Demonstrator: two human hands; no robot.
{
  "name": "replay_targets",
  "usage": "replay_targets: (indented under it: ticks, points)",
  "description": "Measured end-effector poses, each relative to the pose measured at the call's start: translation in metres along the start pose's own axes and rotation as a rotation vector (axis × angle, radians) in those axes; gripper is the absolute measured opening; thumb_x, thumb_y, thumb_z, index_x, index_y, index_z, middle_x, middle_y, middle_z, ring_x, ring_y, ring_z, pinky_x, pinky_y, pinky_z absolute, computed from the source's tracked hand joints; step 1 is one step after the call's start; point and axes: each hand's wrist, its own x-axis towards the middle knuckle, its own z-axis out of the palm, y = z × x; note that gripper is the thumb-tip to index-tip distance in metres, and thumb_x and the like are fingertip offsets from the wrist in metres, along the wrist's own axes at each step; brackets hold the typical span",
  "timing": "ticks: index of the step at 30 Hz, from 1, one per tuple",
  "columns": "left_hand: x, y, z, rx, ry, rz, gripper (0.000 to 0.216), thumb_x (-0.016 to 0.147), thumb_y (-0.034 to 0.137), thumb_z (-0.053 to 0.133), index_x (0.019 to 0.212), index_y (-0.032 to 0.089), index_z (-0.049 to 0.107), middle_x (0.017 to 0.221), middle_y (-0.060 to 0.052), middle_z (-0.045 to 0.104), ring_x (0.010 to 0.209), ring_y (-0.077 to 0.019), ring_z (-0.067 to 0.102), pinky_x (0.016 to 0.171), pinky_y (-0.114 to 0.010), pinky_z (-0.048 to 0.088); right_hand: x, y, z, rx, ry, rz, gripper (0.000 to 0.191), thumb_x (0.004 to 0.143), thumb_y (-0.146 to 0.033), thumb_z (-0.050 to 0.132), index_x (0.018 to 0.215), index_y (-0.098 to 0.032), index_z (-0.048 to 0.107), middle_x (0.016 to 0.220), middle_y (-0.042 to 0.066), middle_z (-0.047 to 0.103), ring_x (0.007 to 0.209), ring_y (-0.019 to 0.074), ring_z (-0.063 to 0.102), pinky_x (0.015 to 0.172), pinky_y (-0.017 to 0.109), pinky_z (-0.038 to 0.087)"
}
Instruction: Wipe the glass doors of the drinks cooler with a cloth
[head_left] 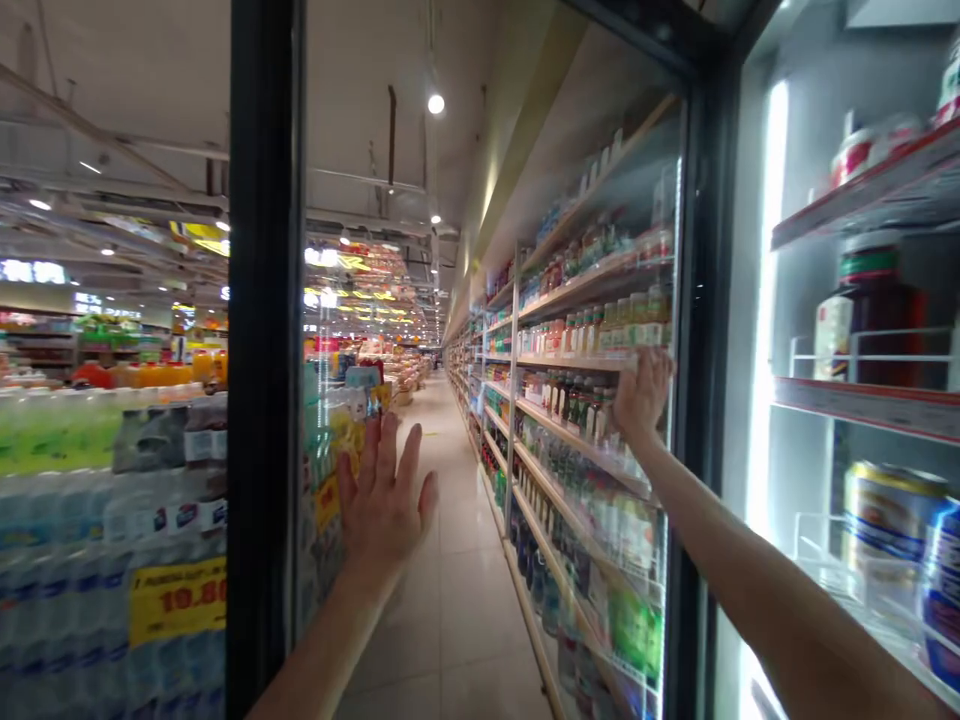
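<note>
A glass cooler door with a black frame stands open in front of me. My left hand is raised with its fingers spread, at the glass near the door's outer edge; nothing is in it. Farther right, my right hand is up against the glass near the hinge side. Its fingers are bent together, and a small pale patch shows at them. Blur keeps me from telling what that patch is.
At right, the lit cooler holds a dark bottle and cans on wire-fronted shelves. Through the glass, long shelves of bottles line an aisle. Stacked drink packs with a yellow price sign stand at left.
</note>
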Motion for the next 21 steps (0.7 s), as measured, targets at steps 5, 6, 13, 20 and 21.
replay_targets:
  ticks: [5,6,13,20,21]
  points:
    - [0.001,-0.003,0.001,-0.018,-0.003,0.009,0.069,0.084,0.027,0.051,0.144,0.02,0.018,0.146,-0.016,0.03,0.14,-0.0247,0.017,0.111,-0.051,0.016,-0.035,-0.037,0.003,0.109,-0.311,-0.46,0.043,0.087,-0.035,0.038,0.128,-0.026,0.048,0.14,0.004,0.043,0.136,0.0243,0.028,0.11,0.051,0.025]
    - [0.001,-0.003,0.001,-0.022,0.0,0.017,0.069,0.085,0.027,0.051,0.144,0.02,0.018,0.146,-0.016,0.03,0.14,-0.0243,0.017,0.111,-0.05,0.016,-0.032,-0.032,0.003,0.096,-0.259,-0.384,0.044,0.087,-0.034,0.037,0.128,-0.024,0.048,0.14,0.007,0.043,0.136,0.0252,0.028,0.11,0.052,0.024]
    - [0.0,-0.005,0.002,-0.082,0.025,0.006,0.069,0.084,0.03,0.053,0.144,0.023,0.019,0.147,-0.014,0.03,0.139,-0.0253,0.021,0.112,-0.05,0.016,-0.004,-0.003,0.006,0.023,-0.081,-0.112,0.047,0.089,-0.03,0.031,0.132,-0.018,0.045,0.14,0.012,0.042,0.136,0.0266,0.027,0.109,0.055,0.024]
    - [-0.001,-0.006,0.007,-0.073,0.052,0.016,0.069,0.084,0.029,0.053,0.144,0.022,0.019,0.147,-0.014,0.029,0.138,-0.0262,0.023,0.112,-0.05,0.016,-0.022,-0.017,0.004,-0.029,0.077,0.006,0.048,0.09,-0.027,0.028,0.135,-0.018,0.041,0.139,0.014,0.043,0.136,0.0272,0.028,0.106,0.061,0.024]
    - [-0.001,-0.006,0.007,-0.063,0.054,0.021,0.07,0.084,0.028,0.052,0.144,0.022,0.018,0.148,-0.013,0.028,0.138,-0.0264,0.023,0.112,-0.051,0.016,-0.024,-0.024,0.005,-0.034,0.087,0.028,0.049,0.089,-0.027,0.027,0.136,-0.017,0.038,0.14,0.015,0.041,0.136,0.0277,0.026,0.106,0.061,0.024]
